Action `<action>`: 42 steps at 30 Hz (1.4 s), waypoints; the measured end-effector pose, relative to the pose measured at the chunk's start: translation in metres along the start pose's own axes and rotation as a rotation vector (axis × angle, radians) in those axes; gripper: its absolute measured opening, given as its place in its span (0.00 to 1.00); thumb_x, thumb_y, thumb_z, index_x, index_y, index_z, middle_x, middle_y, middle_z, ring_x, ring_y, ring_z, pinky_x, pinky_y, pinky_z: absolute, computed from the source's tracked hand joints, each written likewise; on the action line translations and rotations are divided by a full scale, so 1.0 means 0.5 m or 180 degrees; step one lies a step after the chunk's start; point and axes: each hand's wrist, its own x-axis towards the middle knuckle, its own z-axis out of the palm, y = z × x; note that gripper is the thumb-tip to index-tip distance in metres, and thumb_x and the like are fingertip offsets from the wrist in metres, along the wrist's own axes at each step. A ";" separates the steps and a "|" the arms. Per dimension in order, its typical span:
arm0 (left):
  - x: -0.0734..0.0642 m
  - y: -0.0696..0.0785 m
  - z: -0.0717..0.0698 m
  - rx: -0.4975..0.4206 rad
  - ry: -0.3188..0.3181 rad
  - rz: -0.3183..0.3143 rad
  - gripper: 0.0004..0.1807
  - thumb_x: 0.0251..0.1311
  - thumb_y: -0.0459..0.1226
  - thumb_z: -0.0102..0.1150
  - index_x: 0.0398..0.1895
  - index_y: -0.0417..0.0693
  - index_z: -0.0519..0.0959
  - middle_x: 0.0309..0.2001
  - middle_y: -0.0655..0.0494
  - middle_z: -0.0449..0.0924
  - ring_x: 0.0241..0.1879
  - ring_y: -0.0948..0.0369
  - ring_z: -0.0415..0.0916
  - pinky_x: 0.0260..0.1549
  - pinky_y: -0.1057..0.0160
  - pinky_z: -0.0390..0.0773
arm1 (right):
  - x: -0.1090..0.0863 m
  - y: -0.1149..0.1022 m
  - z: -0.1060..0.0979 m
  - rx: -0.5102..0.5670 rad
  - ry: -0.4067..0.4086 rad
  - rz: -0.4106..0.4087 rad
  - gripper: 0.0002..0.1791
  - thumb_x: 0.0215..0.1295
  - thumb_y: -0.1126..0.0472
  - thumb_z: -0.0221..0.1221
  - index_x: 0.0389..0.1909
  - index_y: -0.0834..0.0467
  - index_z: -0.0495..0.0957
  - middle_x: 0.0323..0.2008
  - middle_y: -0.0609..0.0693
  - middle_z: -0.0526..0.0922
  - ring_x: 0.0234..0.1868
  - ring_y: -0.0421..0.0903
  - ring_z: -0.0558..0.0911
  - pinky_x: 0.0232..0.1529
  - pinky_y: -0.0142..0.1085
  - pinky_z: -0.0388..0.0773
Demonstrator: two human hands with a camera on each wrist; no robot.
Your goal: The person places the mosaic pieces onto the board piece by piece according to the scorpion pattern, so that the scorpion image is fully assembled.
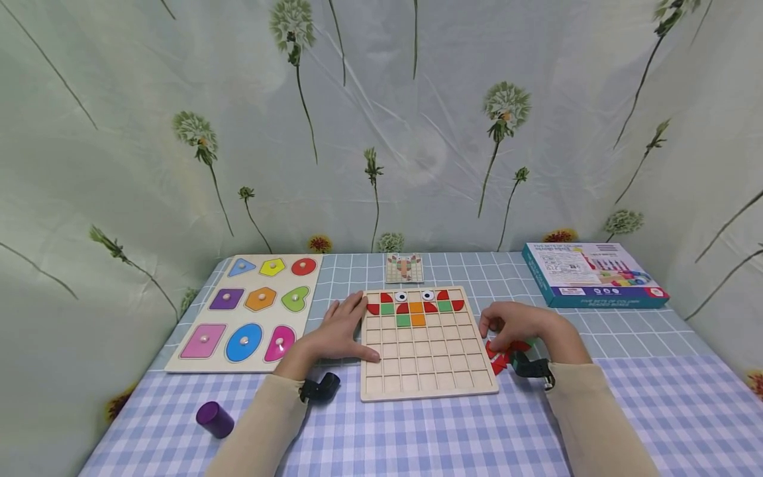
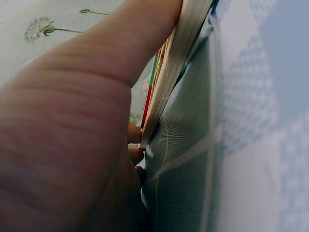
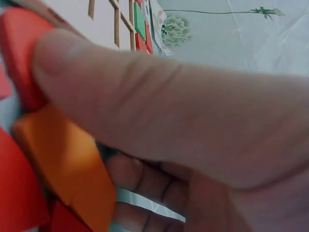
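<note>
A light wooden grid board (image 1: pixel 423 358) lies in the middle, its top rows holding red, green and orange tiles (image 1: pixel 418 320) and two eye tiles (image 1: pixel 401 297). My left hand (image 1: pixel 340 331) rests on its left edge, thumb over the grid, fingers spread along the side. Beside the right edge, my right hand (image 1: pixel 521 324) is over a pile of loose tiles (image 1: pixel 499 361), fingers bent. In the right wrist view its thumb touches a red tile (image 3: pixel 21 58); an orange tile (image 3: pixel 67 166) lies just below. The index fingertip is hidden there, so I cannot tell whether the red tile is pinched.
A small pattern card (image 1: pixel 404 268) lies behind the grid board. To the left is a knobbed shape puzzle (image 1: pixel 217 354), with a purple cylinder (image 1: pixel 214 419) nearer me. A boxed toy set (image 1: pixel 596 275) lies at the back right, before the flowered curtain (image 1: pixel 417 165).
</note>
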 end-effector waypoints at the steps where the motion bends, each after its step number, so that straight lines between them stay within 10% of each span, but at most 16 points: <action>1: 0.000 0.000 0.000 0.0002 -0.0001 -0.0002 0.68 0.42 0.63 0.74 0.80 0.44 0.48 0.82 0.48 0.42 0.81 0.50 0.38 0.79 0.43 0.34 | 0.001 0.003 0.000 -0.0003 0.0013 -0.0036 0.11 0.52 0.65 0.71 0.35 0.56 0.80 0.30 0.50 0.73 0.38 0.47 0.72 0.35 0.36 0.69; 42: 0.001 -0.001 0.000 0.0011 -0.0022 -0.0006 0.67 0.43 0.63 0.73 0.80 0.45 0.48 0.82 0.48 0.41 0.81 0.51 0.38 0.79 0.42 0.33 | 0.010 0.036 -0.015 0.0077 0.0396 -0.0157 0.09 0.58 0.61 0.70 0.38 0.54 0.81 0.31 0.49 0.78 0.37 0.46 0.75 0.38 0.35 0.77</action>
